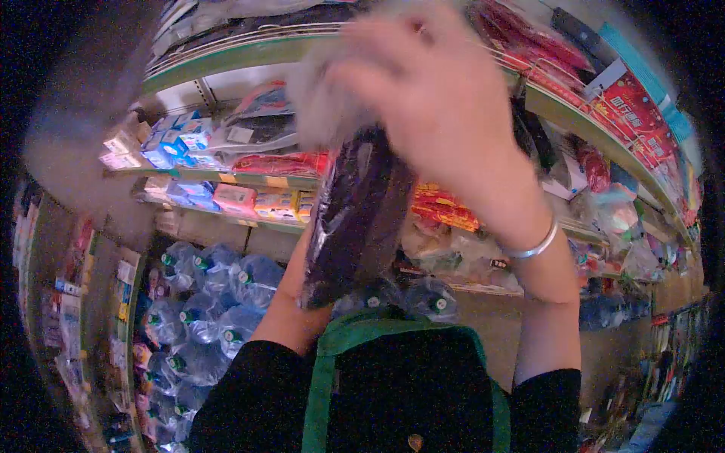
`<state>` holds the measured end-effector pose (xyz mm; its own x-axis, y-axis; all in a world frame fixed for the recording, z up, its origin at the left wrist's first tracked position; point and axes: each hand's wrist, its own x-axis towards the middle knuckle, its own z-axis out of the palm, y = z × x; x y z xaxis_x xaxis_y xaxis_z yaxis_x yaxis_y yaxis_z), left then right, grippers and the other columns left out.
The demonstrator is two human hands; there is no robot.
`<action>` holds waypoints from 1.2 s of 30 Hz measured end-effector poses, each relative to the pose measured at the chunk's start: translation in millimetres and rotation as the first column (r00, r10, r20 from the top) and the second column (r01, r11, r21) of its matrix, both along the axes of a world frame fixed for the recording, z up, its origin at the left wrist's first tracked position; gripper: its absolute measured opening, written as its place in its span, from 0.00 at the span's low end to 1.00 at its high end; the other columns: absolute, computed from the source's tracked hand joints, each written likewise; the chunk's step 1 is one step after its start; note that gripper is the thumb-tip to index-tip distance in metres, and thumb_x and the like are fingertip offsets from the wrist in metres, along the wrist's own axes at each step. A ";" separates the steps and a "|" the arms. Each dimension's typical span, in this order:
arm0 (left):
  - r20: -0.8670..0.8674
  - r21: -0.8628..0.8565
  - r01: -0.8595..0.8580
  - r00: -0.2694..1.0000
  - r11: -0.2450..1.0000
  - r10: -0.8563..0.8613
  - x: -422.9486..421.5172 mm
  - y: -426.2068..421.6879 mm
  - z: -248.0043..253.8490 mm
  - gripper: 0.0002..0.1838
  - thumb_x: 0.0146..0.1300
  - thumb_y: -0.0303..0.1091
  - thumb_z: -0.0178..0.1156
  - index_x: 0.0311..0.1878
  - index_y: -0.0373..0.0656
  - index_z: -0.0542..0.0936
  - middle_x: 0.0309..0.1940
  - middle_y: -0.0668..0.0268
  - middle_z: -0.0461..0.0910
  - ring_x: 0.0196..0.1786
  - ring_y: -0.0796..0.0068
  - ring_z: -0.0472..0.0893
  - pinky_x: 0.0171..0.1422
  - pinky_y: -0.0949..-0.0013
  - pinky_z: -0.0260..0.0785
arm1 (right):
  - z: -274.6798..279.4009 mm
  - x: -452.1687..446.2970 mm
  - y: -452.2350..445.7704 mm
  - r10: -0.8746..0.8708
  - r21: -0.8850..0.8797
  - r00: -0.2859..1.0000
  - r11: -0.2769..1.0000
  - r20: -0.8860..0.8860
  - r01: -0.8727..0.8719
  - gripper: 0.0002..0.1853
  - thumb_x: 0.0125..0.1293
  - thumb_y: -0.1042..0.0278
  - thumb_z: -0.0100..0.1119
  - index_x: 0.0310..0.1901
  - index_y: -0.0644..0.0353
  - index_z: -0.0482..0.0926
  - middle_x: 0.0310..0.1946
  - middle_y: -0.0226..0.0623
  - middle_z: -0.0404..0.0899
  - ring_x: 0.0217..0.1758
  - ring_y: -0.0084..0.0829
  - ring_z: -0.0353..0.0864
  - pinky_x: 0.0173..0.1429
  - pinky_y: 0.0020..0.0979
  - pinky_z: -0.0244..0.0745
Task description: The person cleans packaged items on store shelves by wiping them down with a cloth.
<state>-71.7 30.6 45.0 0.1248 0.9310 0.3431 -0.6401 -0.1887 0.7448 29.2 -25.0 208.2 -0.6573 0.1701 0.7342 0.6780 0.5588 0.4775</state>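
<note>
Dark wrapped package up in front of shop shelves, right hand blurred at its top

Dark package (355,211) in shiny clear plastic, roughly mid-view, tilted, held up in front of the shelves and above the person's apron (408,385). Right hand (449,98) is at the package's upper end, fingers bent over loose clear plastic (321,98); motion blur, so cannot tell whether it is pinching the wrap or only touching it. Silver bracelet (538,241) on the right wrist. Left forearm (287,302) goes up behind the package's lower part; left hand is hidden there, grip cannot be told. Black short sleeves, apron is black with green straps.

Behind the package: shelf unit in tiers. Left of it, on the middle tier, blue-and-white boxes (177,140), and a flat red pack (279,163) nearer the package. Tier below: pink pack (236,199) beside yellow packs (278,203). Right of the package, under the right forearm, red-and-yellow packs (444,208). Upper right: dark red wrapped goods (529,38) on the top shelf, a red box (627,106) with white lettering, teal item (646,68) behind it. Lower left: large clear bottles (200,309) with green caps, massed together. Blurred grey shape (83,143) at far left, cannot tell what it is
</note>
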 end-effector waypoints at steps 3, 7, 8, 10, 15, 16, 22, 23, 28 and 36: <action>0.035 0.024 -0.030 0.999 0.999 0.029 0.0 2.6 6.9 0.07 0.58 0.31 0.51 0.34 0.40 0.78 0.29 0.61 0.77 0.29 0.71 0.74 0.33 0.74 0.66 | -5.1 -2.8 0.4 -0.004 0.011 0.999 1.000 0.040 0.004 0.10 0.43 0.68 0.51 0.31 0.50 0.76 0.40 0.29 0.74 0.36 0.35 0.70 0.37 0.30 0.70; 0.101 0.139 -0.208 0.976 0.968 0.195 -3.9 8.1 41.8 0.07 0.58 0.30 0.51 0.33 0.39 0.78 0.29 0.61 0.76 0.29 0.71 0.74 0.33 0.74 0.66 | -77.1 -17.4 -49.1 0.531 -0.575 0.847 0.691 -0.009 -0.439 0.07 0.39 0.68 0.52 0.25 0.55 0.73 0.28 0.31 0.67 0.31 0.33 0.65 0.31 0.28 0.67; 0.122 0.182 -0.270 0.960 0.945 0.251 -6.8 10.9 54.2 0.07 0.58 0.30 0.52 0.33 0.39 0.78 0.29 0.61 0.76 0.29 0.71 0.74 0.33 0.74 0.66 | -86.4 -9.0 -59.6 0.532 -0.714 0.841 0.549 -0.102 -0.434 0.06 0.40 0.68 0.54 0.25 0.54 0.73 0.27 0.31 0.67 0.31 0.33 0.65 0.32 0.28 0.67; 0.166 0.275 -0.421 0.906 0.864 0.389 -11.0 18.7 82.1 0.07 0.58 0.30 0.52 0.33 0.39 0.78 0.29 0.61 0.76 0.29 0.71 0.74 0.33 0.74 0.66 | -89.2 15.5 -53.3 0.576 -0.831 0.783 0.298 -0.236 -0.470 0.11 0.41 0.69 0.54 0.31 0.55 0.74 0.30 0.35 0.69 0.35 0.36 0.67 0.37 0.33 0.67; 0.242 0.498 -0.723 0.645 0.478 0.725 -11.7 28.9 141.6 0.05 0.55 0.27 0.55 0.33 0.36 0.77 0.28 0.63 0.76 0.29 0.76 0.73 0.35 0.76 0.65 | -91.4 80.1 -58.0 0.083 -0.848 0.879 0.237 -0.469 -0.474 0.25 0.44 0.63 0.61 0.48 0.56 0.68 0.40 0.38 0.73 0.45 0.37 0.72 0.47 0.34 0.68; 0.257 0.528 -0.755 0.578 0.389 0.775 -11.3 29.2 152.6 0.05 0.54 0.25 0.56 0.33 0.35 0.77 0.28 0.63 0.76 0.29 0.77 0.73 0.35 0.76 0.64 | -96.4 83.4 -65.9 -0.071 -0.856 0.882 0.293 -0.465 -0.427 0.29 0.45 0.60 0.62 0.50 0.57 0.66 0.41 0.39 0.73 0.47 0.37 0.72 0.50 0.34 0.66; 0.337 0.612 -0.784 0.374 0.100 0.864 8.8 39.7 205.6 0.08 0.54 0.29 0.57 0.36 0.36 0.78 0.30 0.64 0.77 0.35 0.76 0.74 0.40 0.75 0.64 | -149.1 96.2 -71.5 -0.357 -0.748 0.724 0.578 -0.591 -0.326 0.54 0.38 0.55 0.71 0.62 0.64 0.46 0.60 0.50 0.54 0.64 0.43 0.55 0.65 0.35 0.51; 0.339 0.603 -0.782 0.429 0.157 0.838 16.4 38.7 212.3 0.08 0.55 0.29 0.57 0.37 0.35 0.78 0.31 0.63 0.77 0.35 0.76 0.75 0.41 0.76 0.65 | -153.0 88.9 -68.5 -0.333 -0.701 0.669 0.586 -0.665 -0.405 0.54 0.38 0.56 0.70 0.62 0.64 0.45 0.60 0.50 0.55 0.64 0.42 0.55 0.65 0.35 0.51; 0.297 0.716 -0.672 0.539 0.190 0.788 71.6 23.8 241.9 0.11 0.54 0.31 0.58 0.37 0.34 0.78 0.34 0.60 0.80 0.33 0.77 0.78 0.41 0.77 0.69 | -137.0 77.4 -45.2 -0.265 -0.416 0.329 0.688 -0.907 -0.594 0.46 0.42 0.67 0.68 0.61 0.64 0.51 0.58 0.48 0.59 0.62 0.37 0.58 0.64 0.33 0.52; 0.283 0.864 -0.485 0.249 -0.133 0.926 127.0 25.4 291.7 0.07 0.50 0.31 0.56 0.29 0.37 0.79 0.25 0.54 0.76 0.31 0.57 0.76 0.37 0.64 0.67 | -83.8 103.5 -27.8 -0.081 -0.037 -0.044 0.792 -0.996 -0.610 0.19 0.58 0.69 0.52 0.51 0.65 0.66 0.45 0.36 0.71 0.47 0.29 0.68 0.54 0.29 0.61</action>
<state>55.4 56.0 336.7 -0.1334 -0.1296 0.9826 0.5561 -0.8304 -0.0341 132.7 -52.8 124.4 0.5063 0.6322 0.5865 0.0077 0.6768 -0.7361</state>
